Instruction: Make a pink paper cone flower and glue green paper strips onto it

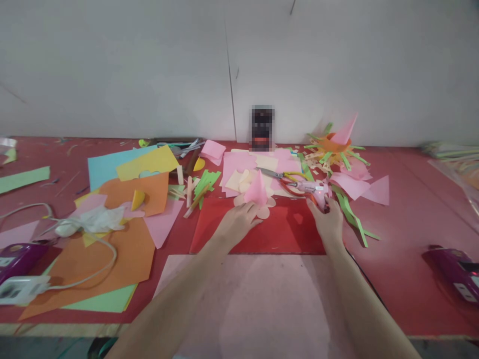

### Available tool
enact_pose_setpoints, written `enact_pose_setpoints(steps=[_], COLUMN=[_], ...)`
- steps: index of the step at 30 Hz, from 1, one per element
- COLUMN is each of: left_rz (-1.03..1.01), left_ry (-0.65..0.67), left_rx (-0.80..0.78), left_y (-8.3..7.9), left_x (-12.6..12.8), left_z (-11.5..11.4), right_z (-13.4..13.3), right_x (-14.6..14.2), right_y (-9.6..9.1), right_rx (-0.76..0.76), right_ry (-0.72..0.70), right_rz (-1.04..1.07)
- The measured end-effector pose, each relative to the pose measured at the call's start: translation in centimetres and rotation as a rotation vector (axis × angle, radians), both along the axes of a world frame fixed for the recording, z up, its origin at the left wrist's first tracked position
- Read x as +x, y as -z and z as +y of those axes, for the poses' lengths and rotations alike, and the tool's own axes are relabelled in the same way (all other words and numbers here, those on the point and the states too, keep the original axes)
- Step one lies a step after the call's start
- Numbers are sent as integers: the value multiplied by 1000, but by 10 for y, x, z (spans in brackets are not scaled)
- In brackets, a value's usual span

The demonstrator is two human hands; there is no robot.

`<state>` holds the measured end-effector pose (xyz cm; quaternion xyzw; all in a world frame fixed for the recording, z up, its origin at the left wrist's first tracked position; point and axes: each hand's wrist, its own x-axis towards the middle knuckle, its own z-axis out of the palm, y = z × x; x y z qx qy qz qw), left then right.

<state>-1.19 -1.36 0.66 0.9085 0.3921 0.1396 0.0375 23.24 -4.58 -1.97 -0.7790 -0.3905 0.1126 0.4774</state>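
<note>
My left hand [241, 219] is closed at the near edge of a paper flower, its fingers against the pale petals [263, 213]. A pink paper cone [256, 189] stands point up at the flower's middle. To the right, my right hand [329, 219] has its fingers round the handle of a pink hot glue gun [310, 187], whose nozzle points left toward the flower. Behind the nozzle lie scissors [279, 174] with yellow and red handles, partly covered by the gun. A red board [288, 229] lies under both hands.
Coloured paper sheets [130, 244] and a white cable [108, 244] cover the left side. A finished-looking paper piece with an orange cup [339, 143] and green strips stands at the back right. Purple power sockets [454, 269] sit at the right. A blurred-out phone-like object [262, 127] leans on the wall.
</note>
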Motion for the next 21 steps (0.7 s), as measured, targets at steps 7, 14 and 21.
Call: enact_pose_setpoints(steps=[7, 14, 21], left_rz=[-64, -62, -305], left_ry=[-62, -87, -239], left_rx=[48, -10, -252], left_y=[4, 1, -2], left_x=[6, 4, -1], left_z=[0, 0, 4], right_z=[0, -1, -4], right_x=[0, -1, -2], right_y=[1, -2, -1], right_rx=[14, 7, 20], right_ry=[1, 3, -105], right_rz=[-10, 1, -124])
